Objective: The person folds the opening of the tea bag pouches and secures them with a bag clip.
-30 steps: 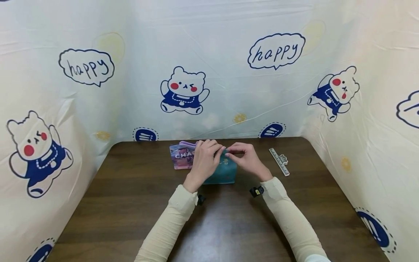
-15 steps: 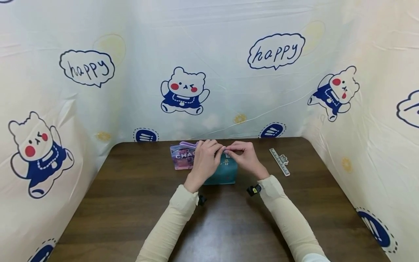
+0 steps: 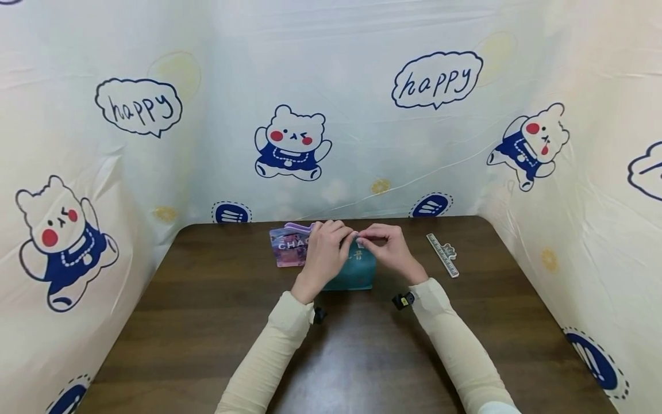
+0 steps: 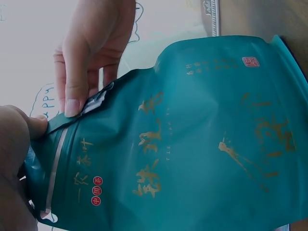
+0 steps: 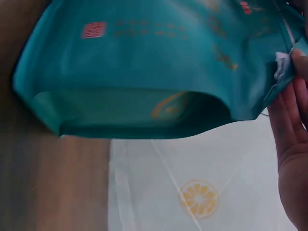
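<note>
A teal tea pouch (image 3: 354, 273) with gold lettering stands upright near the back of the table. My left hand (image 3: 326, 250) grips its top edge, thumb toward me. At the pouch's top right corner, my right hand (image 3: 388, 247) pinches the edge between thumb and fingers. The left wrist view shows a crumpled silvery patch (image 4: 95, 102) beside the right thumb, and a pale strip (image 4: 57, 166) running across the pouch (image 4: 202, 120) below its top. In the right wrist view the side gusset (image 5: 120, 113) bulges open. The left fingers behind the pouch are mostly hidden.
To the left stands a purple-pink pouch (image 3: 288, 250) with white letters, partly behind my left hand. A purple strip-like object (image 3: 298, 228) shows at its top. A white ruler-like strip (image 3: 442, 256) with a cartoon shape lies on the brown table (image 3: 207, 322) at right. Printed cloth (image 3: 351, 86) hangs behind.
My right fingertips have shifted slightly left along the top edge toward my left hand. A pale patch now shows at the pouch's corner. The left hand stays almost still.
</note>
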`<state>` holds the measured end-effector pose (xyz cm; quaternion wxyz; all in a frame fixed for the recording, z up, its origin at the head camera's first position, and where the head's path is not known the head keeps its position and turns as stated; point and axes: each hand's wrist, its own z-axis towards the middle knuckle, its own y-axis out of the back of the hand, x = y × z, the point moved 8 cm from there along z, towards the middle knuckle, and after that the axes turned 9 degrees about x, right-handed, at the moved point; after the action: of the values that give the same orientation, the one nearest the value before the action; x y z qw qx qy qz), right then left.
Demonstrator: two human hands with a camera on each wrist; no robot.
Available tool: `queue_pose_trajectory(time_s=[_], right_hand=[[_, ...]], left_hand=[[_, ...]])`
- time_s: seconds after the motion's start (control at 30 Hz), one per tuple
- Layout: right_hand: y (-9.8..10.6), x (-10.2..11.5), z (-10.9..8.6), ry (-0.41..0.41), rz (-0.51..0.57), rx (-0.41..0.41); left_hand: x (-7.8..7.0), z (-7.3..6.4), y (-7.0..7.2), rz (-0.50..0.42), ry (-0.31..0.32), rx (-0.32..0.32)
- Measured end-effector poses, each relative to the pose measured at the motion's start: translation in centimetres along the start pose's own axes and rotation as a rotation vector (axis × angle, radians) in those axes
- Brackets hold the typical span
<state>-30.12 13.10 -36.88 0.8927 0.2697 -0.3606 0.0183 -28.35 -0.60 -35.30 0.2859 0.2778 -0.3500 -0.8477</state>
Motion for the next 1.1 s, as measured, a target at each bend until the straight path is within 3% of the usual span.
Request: queue_pose_trajectory(time_s=[0.17, 0.77, 1.1], right_hand=[[-0.2, -0.3, -0.3, -0.041, 0.039, 0.036], [0.0, 0.4, -0.1, 0.014, -0.017, 0.04], [-0.3, -1.0, -0.8, -0.097, 0.071, 0.094]], left_hand=[[0.1, -0.2, 0.1, -0.007, 0.006, -0.002], [0.0, -0.1, -0.2, -0.019, 0.032, 0.009], [-0.1, -0.3, 0.0, -0.017, 0.023, -0.013]])
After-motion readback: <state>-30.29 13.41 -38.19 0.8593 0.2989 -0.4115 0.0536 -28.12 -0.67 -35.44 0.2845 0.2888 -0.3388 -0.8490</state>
